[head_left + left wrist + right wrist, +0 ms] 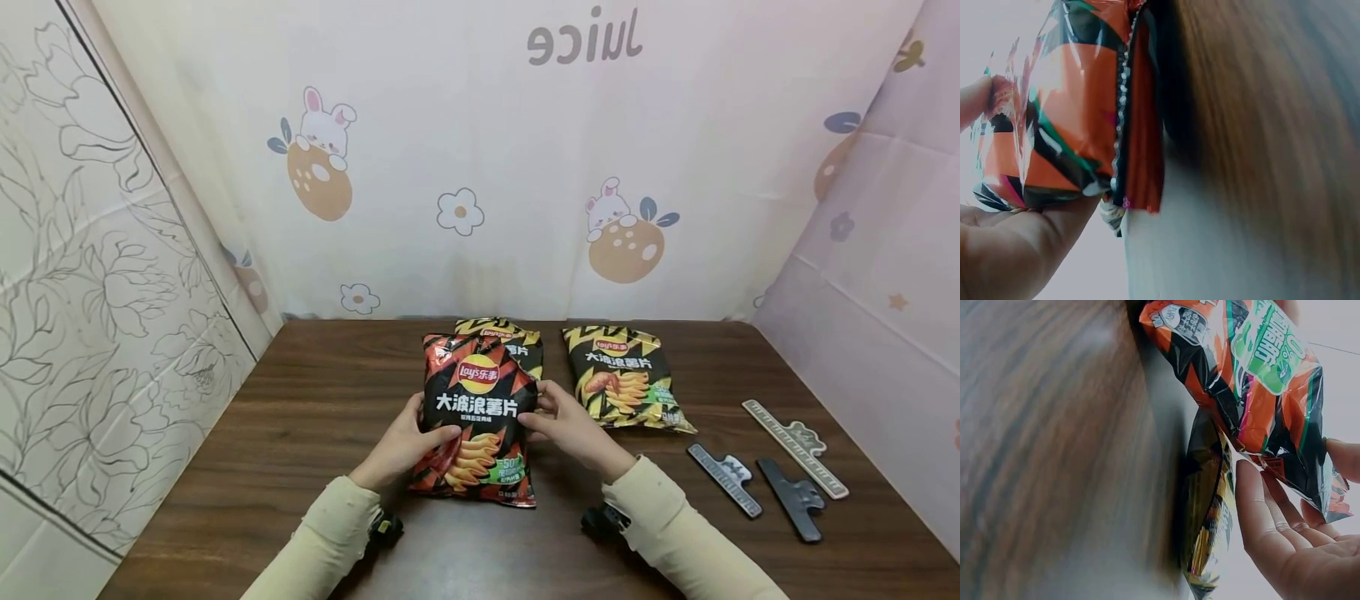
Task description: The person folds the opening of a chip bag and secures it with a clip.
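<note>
A red and black Lay's potato chip bag (480, 417) stands tilted up at the middle of the table, its printed front facing the head camera. My left hand (397, 446) grips its left side, thumb across the front and the other fingers behind. At the opposite edge, my right hand (566, 423) pinches the bag between thumb and fingers. In the left wrist view the bag's crimped bottom seam (1124, 106) hangs close over the table. The right wrist view shows the right fingers (1260, 512) behind the bag's side.
Behind the red bag, a yellow and black chip bag (530, 357) is partly hidden. Another yellow and black bag (618, 375) lies right of it. Farther right lie a pale long clip (795, 448), a grey clip (724, 480) and a dark clip (792, 500). A printed curtain (487, 150) borders the back.
</note>
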### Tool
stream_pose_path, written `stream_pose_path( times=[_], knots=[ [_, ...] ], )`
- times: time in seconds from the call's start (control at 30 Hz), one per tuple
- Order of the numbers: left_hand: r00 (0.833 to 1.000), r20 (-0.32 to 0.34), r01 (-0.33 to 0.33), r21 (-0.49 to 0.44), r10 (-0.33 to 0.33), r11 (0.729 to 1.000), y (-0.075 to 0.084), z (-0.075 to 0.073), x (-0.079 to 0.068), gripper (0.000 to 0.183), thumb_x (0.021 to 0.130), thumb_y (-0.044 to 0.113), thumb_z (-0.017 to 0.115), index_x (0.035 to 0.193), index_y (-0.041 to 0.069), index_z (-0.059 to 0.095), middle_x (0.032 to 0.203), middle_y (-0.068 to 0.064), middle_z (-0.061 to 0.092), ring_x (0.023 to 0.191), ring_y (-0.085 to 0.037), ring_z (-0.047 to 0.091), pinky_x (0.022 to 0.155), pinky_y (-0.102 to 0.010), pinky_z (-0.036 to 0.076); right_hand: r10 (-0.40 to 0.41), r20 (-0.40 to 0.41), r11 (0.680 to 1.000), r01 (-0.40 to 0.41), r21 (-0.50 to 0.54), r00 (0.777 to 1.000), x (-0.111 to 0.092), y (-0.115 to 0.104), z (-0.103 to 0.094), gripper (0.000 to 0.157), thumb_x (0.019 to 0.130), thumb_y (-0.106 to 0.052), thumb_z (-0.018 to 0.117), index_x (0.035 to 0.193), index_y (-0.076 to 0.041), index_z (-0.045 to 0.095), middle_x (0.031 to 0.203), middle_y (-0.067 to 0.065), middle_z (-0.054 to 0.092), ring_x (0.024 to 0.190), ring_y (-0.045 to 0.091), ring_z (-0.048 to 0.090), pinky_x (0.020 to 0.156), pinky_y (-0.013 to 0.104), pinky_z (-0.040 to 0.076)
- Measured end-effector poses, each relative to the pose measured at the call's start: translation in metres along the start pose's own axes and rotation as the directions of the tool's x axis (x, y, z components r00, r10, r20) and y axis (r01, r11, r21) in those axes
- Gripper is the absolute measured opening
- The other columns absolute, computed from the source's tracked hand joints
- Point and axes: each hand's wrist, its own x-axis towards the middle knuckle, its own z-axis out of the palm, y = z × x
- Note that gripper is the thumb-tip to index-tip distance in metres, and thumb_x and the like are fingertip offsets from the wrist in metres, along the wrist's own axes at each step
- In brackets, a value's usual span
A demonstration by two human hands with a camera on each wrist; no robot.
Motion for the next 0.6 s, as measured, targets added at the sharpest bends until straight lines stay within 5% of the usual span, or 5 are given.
stream_pose_path(
  times=[0.6],
  knots=[
    [0.998,-0.024,-0.054,-0.017,0.053,0.998,0.002,0.02,0.0,0.066,0.089,0.027,0.074,0.14,0.008,0.037,0.123,-0.015,0.06,0.108,-0.02,0.059,0.093,-0.035,0.048,0.01,-0.099,0.994,-0.02,-0.107,0.995,-0.006,0.0,-0.018,0.048,0.097,-0.016,0.062,0.138,0.003,0.046,0.126,0.026,0.059,0.108,0.025,0.065,0.09,0.045,0.055]
  ],
)
